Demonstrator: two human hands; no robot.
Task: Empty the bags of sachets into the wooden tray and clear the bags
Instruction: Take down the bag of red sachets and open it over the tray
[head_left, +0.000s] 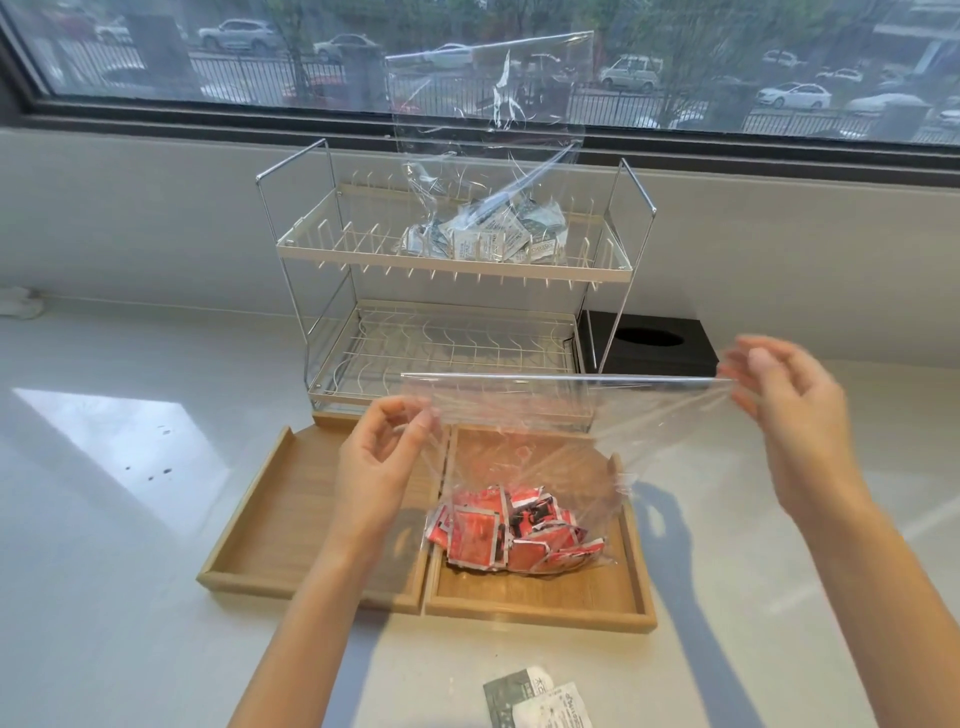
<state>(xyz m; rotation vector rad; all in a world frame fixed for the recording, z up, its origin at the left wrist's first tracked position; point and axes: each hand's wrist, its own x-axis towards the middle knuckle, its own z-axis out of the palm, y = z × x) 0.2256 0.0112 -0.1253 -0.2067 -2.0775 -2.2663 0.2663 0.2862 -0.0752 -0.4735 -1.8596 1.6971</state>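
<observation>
Clear bag (524, 457) held upright over right compartment of wooden tray (540, 605), mouth edge stretched left-right. Left hand (382, 457) grip pinches left corner; right hand (779, 400) pinches right corner. Red sachets (511, 532) hang directly below both grips; inverting needed. Second bag (488, 156) on far rack (452, 260).

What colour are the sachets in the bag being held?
Red sachets, with black and white print; head view.

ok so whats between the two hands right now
In the head view, the top edge of the clear bag is stretched between the left hand and right hand; red sachets sag in its bottom over the wooden tray.
</observation>
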